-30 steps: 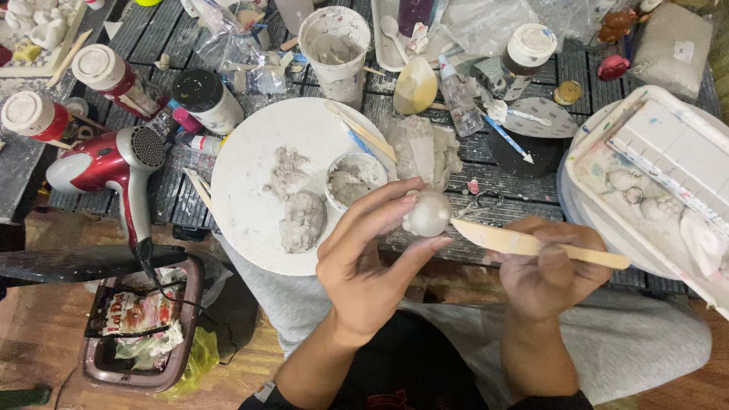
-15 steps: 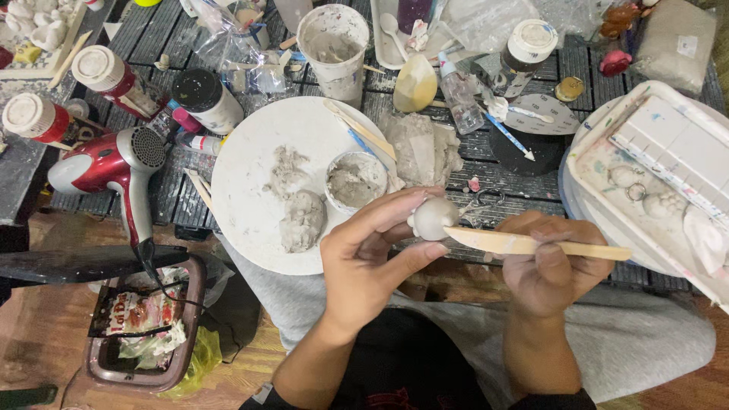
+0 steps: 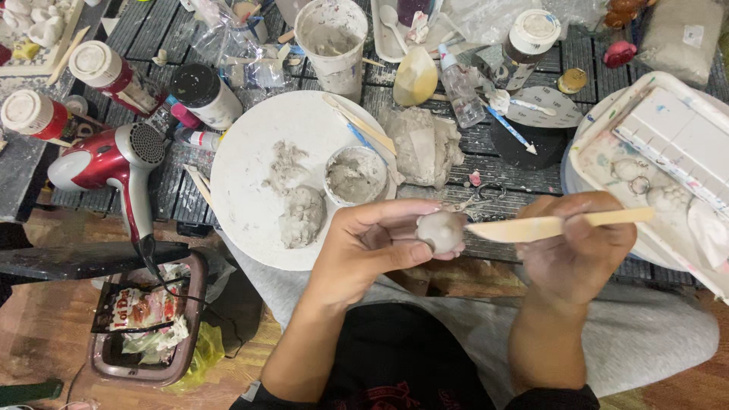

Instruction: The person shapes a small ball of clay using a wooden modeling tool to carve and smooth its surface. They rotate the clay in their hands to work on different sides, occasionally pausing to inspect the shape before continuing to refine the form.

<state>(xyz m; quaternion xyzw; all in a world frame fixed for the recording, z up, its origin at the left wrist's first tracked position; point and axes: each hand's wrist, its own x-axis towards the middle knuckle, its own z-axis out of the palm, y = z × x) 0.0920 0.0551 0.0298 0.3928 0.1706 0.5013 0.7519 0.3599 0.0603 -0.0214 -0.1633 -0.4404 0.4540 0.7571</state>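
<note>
My left hand (image 3: 376, 247) grips a small round grey clay ball (image 3: 442, 230) between thumb and fingertips, above the table's near edge. My right hand (image 3: 579, 247) holds a flat wooden modelling tool (image 3: 558, 225) level, its pointed tip just beside the ball's right side. Left of my hands lies a large white plate (image 3: 250, 129) with lumps of grey clay (image 3: 302, 215) and a small cup of clay slurry (image 3: 355, 175) at its right rim.
A red hair dryer (image 3: 110, 163), spray cans (image 3: 102, 68), a smeared white cup (image 3: 331, 38), a clay-covered rag (image 3: 425, 144), a small bottle (image 3: 459, 87), a white paint palette tray (image 3: 668, 163) and a bin with wrappers (image 3: 144, 323) on the floor surround the work spot.
Both hands have shifted slightly downward and nearer to me; the ball has turned a little in my left fingers and the wooden tool's tip stays at its right side.
</note>
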